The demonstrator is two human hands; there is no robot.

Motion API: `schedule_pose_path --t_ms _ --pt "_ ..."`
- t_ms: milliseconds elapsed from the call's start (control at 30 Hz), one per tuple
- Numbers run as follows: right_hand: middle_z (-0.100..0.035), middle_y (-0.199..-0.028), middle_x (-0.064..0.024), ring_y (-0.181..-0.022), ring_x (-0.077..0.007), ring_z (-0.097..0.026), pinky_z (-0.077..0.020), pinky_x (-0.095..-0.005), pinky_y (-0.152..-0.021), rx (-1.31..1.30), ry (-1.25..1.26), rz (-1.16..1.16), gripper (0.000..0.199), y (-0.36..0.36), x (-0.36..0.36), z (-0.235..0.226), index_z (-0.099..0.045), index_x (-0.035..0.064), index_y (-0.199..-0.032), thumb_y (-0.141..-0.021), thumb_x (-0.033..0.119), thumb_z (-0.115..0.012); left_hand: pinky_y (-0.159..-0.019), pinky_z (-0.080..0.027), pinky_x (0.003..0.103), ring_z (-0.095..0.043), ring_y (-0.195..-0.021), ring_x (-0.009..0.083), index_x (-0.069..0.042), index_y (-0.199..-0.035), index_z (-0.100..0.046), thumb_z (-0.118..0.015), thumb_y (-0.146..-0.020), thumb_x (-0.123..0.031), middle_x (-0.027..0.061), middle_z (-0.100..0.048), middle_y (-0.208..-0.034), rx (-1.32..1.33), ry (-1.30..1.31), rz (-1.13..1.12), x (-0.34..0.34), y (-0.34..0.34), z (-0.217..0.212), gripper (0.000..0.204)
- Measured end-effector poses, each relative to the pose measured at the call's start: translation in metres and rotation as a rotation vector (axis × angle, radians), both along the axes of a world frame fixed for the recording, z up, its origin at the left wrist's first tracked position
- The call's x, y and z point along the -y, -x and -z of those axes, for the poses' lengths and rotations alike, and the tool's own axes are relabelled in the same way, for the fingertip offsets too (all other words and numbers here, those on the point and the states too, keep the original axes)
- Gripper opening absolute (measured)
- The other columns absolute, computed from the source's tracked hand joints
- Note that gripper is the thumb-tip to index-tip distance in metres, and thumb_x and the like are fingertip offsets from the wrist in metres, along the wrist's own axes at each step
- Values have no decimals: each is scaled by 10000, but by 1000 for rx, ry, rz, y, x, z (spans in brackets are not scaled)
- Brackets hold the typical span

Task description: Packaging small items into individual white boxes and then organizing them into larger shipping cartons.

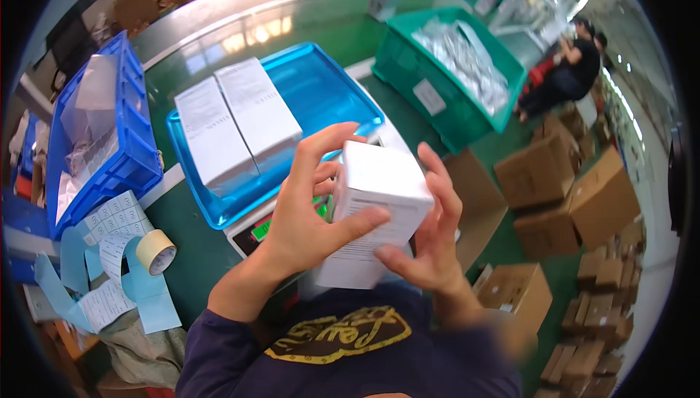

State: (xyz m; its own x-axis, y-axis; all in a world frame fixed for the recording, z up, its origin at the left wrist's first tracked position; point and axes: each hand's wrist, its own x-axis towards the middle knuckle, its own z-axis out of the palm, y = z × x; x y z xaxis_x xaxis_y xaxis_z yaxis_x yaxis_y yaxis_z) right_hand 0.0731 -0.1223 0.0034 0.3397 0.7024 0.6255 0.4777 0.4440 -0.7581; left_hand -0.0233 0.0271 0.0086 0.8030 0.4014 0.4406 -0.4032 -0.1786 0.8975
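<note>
A white cardboard box (383,179) with fine print on its side is held up between my two hands, in front of my chest. My left hand (302,205) grips it from the left, thumb laid across the printed face. On the other side, my right hand (434,248) has its thumb at the lower edge and its fingers curved along the right face. Beyond them lies a shiny blue tray (321,88) on a weighing scale (261,232) with a green display. Two similar white boxes (208,132) (259,103) rest side by side in the tray's left part.
A blue crate (138,117) with clear plastic stands at left, near a tape roll (157,252) and label sheets (117,219). A green bin (415,63) of silvery bags sits far right. Brown cartons (536,172) cover the right-hand floor; people (572,70) are behind.
</note>
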Motion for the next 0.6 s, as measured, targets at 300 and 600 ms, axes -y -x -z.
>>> schedule_pose_path --t_ms 300,600 --pt "-529 -1298 -156 -1068 -209 -602 -485 -326 -912 -280 399 25 548 -77 -106 -42 -397 50 -1426 -943 230 -579 -878 -498 383 -596 -1070 324 -32 -1264 -499 -756 -812 -280 209 -555 -1220 392 -609 -542 11 9 2 576" --pt "-558 -1310 -174 -1104 -231 -584 -434 -318 -975 57 767 158 556 -137 -223 16 -420 16 -1411 -997 379 -493 -718 -527 410 -637 -822 321 -66 -1084 -567 -644 -875 -267 141 -595 -889 36 -797 498 81 -12 53 300"
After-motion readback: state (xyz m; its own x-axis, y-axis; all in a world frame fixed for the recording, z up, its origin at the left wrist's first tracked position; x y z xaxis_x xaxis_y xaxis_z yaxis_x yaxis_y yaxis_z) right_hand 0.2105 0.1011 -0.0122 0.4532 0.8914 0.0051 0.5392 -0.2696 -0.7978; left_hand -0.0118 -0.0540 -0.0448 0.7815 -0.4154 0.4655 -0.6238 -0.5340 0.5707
